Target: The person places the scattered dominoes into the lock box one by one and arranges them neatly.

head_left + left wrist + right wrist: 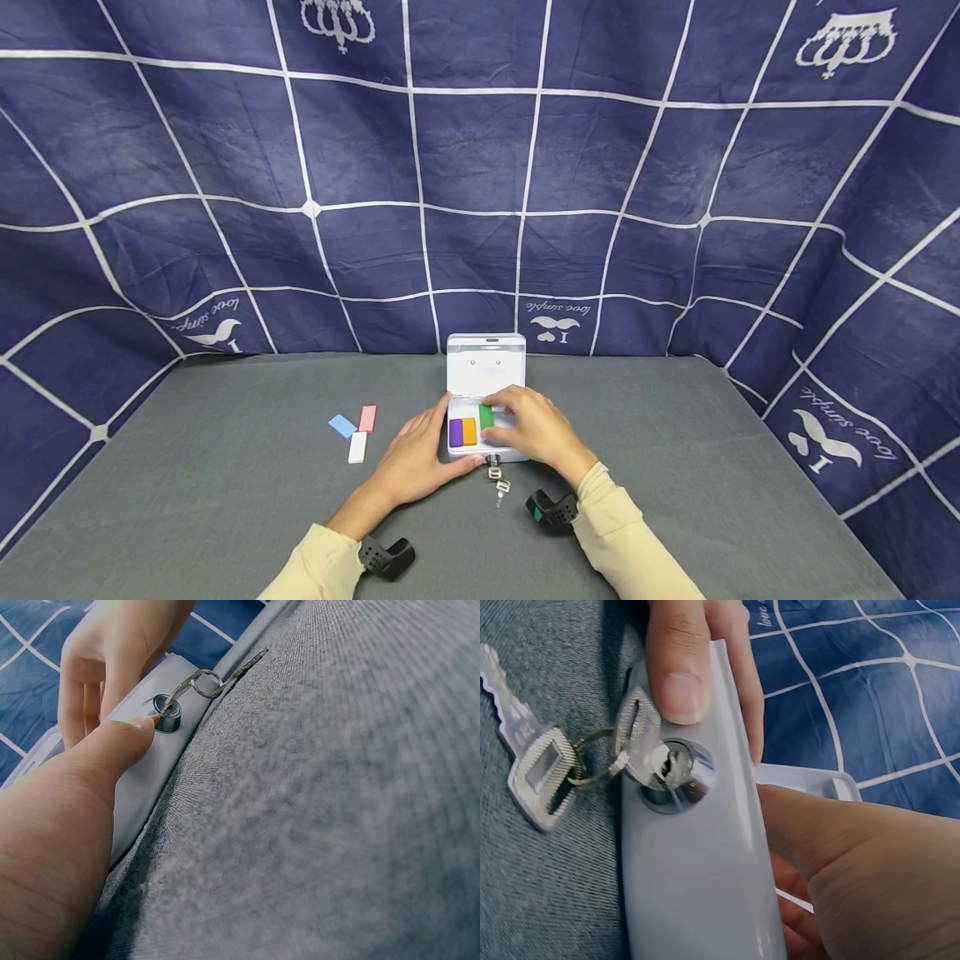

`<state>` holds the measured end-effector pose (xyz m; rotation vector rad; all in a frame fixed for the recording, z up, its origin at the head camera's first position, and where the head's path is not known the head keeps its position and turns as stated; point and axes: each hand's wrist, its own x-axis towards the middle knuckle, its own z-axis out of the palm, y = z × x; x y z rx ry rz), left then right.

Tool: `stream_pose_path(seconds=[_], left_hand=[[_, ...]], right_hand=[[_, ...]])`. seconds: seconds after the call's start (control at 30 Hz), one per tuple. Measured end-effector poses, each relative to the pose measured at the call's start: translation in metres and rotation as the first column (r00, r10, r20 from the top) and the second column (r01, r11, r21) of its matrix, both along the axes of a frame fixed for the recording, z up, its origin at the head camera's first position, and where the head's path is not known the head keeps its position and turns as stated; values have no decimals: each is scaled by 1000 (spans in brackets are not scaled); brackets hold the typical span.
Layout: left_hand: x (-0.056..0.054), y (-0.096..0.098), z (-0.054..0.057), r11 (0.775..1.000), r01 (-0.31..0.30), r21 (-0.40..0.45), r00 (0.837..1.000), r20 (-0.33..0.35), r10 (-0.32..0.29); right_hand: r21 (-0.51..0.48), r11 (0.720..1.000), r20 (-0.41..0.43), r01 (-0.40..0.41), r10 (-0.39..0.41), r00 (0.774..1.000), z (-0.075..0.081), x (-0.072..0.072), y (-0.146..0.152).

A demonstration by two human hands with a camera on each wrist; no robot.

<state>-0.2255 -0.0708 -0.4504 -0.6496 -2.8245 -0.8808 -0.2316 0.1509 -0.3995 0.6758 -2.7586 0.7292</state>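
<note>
A small white lockable metal box [486, 367] stands on the table with its lid raised. Inside, a purple block [456, 433] and an orange block [469, 432] lie side by side. My right hand [536, 423] reaches into the box and pinches a green block [486, 415] between thumb and fingers, to the right of the orange one. Straight fingers of my left hand [416, 458] lie along the box's left side, and its thumb [682, 697] presses the front wall beside the lock [682, 780]. One key [639, 735] sits in that lock.
A second key [544, 772] hangs from the ring onto the grey table. Left of the box lie a blue block [342, 426], a pink block [367, 418] and a white block [357, 447]. Blue checked cloth [480, 158] hangs behind the table.
</note>
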Motion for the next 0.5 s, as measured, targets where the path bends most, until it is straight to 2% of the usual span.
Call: stream_pose_path(seconds=[0.5], left_hand=[[1, 1, 1, 1000, -3, 7, 1000, 5, 3]], right_hand=[[104, 994, 66, 26, -33, 997, -1, -4, -9]])
